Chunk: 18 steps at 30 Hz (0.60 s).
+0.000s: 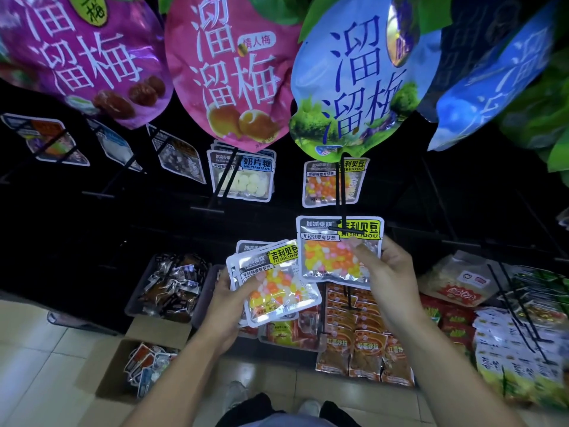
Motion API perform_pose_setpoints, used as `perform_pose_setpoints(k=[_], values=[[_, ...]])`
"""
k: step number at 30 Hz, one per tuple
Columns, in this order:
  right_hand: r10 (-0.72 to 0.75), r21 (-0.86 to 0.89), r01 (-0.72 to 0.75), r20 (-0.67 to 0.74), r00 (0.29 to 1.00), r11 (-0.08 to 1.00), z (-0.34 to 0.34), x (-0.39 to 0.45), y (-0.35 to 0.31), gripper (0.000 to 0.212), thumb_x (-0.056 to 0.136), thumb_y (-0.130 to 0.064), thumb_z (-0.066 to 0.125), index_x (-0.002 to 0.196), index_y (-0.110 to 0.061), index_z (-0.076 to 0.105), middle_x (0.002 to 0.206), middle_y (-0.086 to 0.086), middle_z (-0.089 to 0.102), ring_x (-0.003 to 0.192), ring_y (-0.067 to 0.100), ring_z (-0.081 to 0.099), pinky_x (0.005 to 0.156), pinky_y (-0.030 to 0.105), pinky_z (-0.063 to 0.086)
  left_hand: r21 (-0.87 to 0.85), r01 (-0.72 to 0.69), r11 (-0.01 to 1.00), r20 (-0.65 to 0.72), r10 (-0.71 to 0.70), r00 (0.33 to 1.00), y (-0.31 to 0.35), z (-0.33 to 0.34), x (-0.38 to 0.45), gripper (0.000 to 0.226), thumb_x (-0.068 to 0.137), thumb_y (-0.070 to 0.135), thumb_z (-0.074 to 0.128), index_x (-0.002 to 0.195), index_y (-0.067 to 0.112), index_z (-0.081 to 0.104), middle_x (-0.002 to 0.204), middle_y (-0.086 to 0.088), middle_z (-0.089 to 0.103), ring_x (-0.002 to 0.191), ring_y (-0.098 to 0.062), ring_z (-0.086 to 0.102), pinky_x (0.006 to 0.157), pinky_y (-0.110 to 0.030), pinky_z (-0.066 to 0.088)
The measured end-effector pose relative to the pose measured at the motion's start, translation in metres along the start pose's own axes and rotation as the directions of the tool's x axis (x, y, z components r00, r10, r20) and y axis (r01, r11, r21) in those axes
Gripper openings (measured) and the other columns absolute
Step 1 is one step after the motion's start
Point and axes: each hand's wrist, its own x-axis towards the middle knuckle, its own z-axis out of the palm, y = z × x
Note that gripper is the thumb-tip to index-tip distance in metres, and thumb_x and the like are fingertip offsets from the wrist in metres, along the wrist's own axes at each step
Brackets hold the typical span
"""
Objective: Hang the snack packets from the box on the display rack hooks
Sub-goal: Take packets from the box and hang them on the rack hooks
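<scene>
My right hand (389,272) pinches a clear packet of coloured jelly beans (331,257) by its right side, its top edge against the tip of a black rack hook (339,192). More packets of the same kind (323,183) hang further back on that hook. My left hand (229,288) grips a fanned stack of several identical jelly bean packets (274,283) just left of and below it. An open cardboard box (123,362) with mixed packets stands on the floor at lower left.
Large plum snack bags hang overhead: purple (80,57), pink (234,72), blue (354,81). A milk candy packet (243,177) hangs on the hook to the left. Trays of dark packets (169,288) and orange snack packs (363,343) fill the lower shelf. Black hooks (511,300) jut out at right.
</scene>
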Motion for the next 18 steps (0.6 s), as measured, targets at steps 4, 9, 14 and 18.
perform_pose_setpoints(k=[4, 9, 14, 18], values=[[0.004, 0.001, -0.004, 0.006, 1.0, 1.0, 0.002, 0.001, -0.003, 0.016, 0.099, -0.02, 0.064, 0.111, -0.025, 0.073, 0.106, -0.011, 0.078, 0.105, 0.004, 0.071, 0.099, 0.033, 0.051, 0.03, 0.005, 1.0, 0.006, -0.005, 1.0, -0.002, 0.002, 0.001, 0.054, 0.076, 0.025, 0.08, 0.126, 0.022, 0.062, 0.112, -0.01, 0.079, 0.099, -0.032, 0.077, 0.087, -0.051, 0.061], [0.013, -0.011, -0.013, -0.007, 1.0, 1.0, 0.003, 0.009, 0.001, 0.02, 0.101, -0.018, 0.061, 0.111, -0.03, 0.073, 0.109, -0.015, 0.076, 0.106, 0.001, 0.069, 0.095, 0.026, 0.049, 0.043, 0.024, 0.999, 0.01, -0.024, 1.0, -0.004, 0.003, 0.002, 0.058, 0.075, 0.025, 0.081, 0.129, 0.02, 0.06, 0.111, -0.011, 0.079, 0.099, -0.034, 0.077, 0.093, -0.057, 0.058], [0.036, -0.014, -0.037, -0.037, 0.999, 0.999, 0.008, 0.05, -0.002, 0.012, 0.1, -0.026, 0.064, 0.101, -0.033, 0.074, 0.101, -0.024, 0.076, 0.098, -0.015, 0.065, 0.089, 0.017, 0.044, 0.042, 0.021, 0.999, -0.004, -0.021, 1.0, 0.0, 0.002, 0.001, 0.046, 0.079, 0.021, 0.078, 0.123, 0.022, 0.062, 0.107, -0.009, 0.08, 0.096, -0.031, 0.078, 0.083, -0.047, 0.062], [0.014, 0.022, -0.013, -0.07, 0.997, 1.0, 0.014, 0.086, -0.002, 0.012, 0.099, -0.028, 0.067, 0.105, -0.023, 0.075, 0.11, -0.003, 0.078, 0.11, 0.012, 0.071, 0.105, 0.037, 0.051, 0.036, 0.006, 0.999, -0.058, -0.004, 0.998, 0.005, -0.005, 0.001, 0.043, 0.082, 0.021, 0.079, 0.123, 0.023, 0.063, 0.11, -0.01, 0.079, 0.099, -0.034, 0.077, 0.088, -0.052, 0.061]])
